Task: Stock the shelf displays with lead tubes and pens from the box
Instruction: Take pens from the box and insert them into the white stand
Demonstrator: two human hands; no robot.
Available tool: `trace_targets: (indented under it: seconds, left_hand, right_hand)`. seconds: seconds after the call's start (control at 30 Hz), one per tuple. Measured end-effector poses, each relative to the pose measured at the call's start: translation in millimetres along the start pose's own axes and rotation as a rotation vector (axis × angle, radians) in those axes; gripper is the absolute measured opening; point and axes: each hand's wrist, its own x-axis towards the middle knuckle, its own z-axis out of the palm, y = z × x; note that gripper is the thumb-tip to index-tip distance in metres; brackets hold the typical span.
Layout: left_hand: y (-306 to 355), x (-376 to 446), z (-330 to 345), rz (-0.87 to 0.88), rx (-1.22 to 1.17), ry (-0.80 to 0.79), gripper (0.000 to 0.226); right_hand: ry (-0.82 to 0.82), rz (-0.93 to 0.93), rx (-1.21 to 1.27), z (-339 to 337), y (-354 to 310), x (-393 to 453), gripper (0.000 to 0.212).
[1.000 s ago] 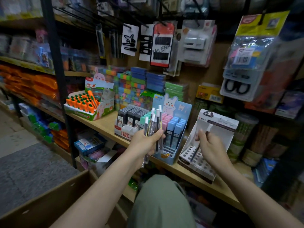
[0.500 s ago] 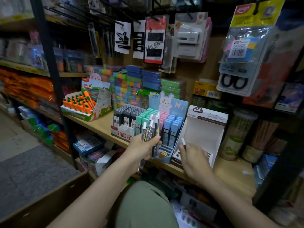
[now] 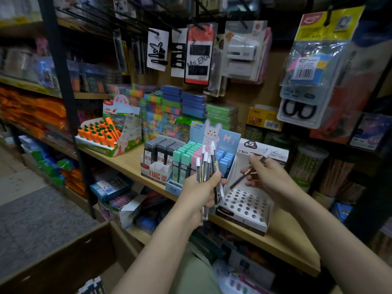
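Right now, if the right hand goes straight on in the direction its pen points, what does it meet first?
Probably the white display stand with holes. The right hand holds one pen slanting down-left toward its holed top; the bundle in the left hand is close beside, depth unclear.

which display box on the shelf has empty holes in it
The white display box at the right, below the right hand: its top is a grid of open holes. The carrot box and bunny box are already filled with stock.

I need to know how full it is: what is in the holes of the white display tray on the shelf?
Every visible hole in the white display tray looks empty. The right hand holds one pen above it; the left hand and its bundle of pens cover the near-left corner.
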Motion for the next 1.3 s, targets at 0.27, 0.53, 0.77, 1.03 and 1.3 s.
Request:
trace_targets:
  seconds: [0.27, 0.53, 0.77, 1.03, 1.3]
  left_hand:
    - [-24.5, -4.5, 7.2, -0.036, -0.08, 0.128, 0.021]
    - [-37.9, -6.5, -3.2, 0.035, 0.212, 0.147, 0.015]
    - [-42.1, -1.7, 1.0, 0.028, 0.269, 0.146, 0.013]
    - [-44.9, 4.5, 1.1, -0.028, 0.269, 0.146, 0.019]
    - [-44.9, 4.4, 1.0, -0.049, 0.318, 0.184, 0.021]
  right_hand:
    - [0.023, -0.177, -0.435, -12.7, 2.1, -2.0, 0.015]
    - [0.2, -0.533, -0.695, -1.8, 7.3, 3.2, 0.028]
    - [0.166, -0.596, -0.68, 10.7, 22.0, 7.1, 0.035]
    - [0.202, -0.543, -0.666, 13.9, 23.0, 12.9, 0.046]
    - [0.359, -0.646, -0.726, 15.7, 14.1, 20.1, 0.015]
